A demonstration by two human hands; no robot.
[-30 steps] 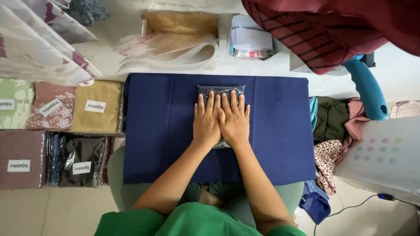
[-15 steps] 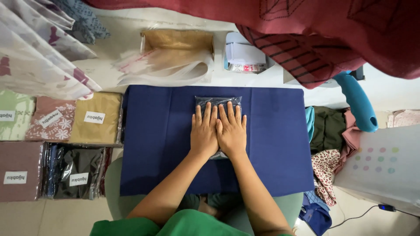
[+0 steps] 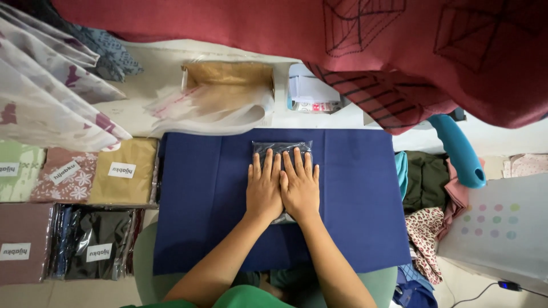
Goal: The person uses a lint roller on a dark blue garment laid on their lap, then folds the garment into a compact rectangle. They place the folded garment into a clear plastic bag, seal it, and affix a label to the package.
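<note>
hands flat on a clear packet at the middle of a blue cloth.

left hand (image 3: 264, 191) and right hand (image 3: 299, 188) lie side by side, touching, fingers straight and spread, neither grip closed on anything, both pressing the packet (image 3: 282, 149) of dark fabric down on the cloth (image 3: 354, 199). labelled fabric packs (image 3: 123, 171) lie to the left, loose clothes (image 3: 425, 188) to the right, plastic bags (image 3: 217, 102) on the far side.

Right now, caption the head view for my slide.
Left hand and right hand press flat on a clear packet of dark cloth on a navy cloth.
</note>
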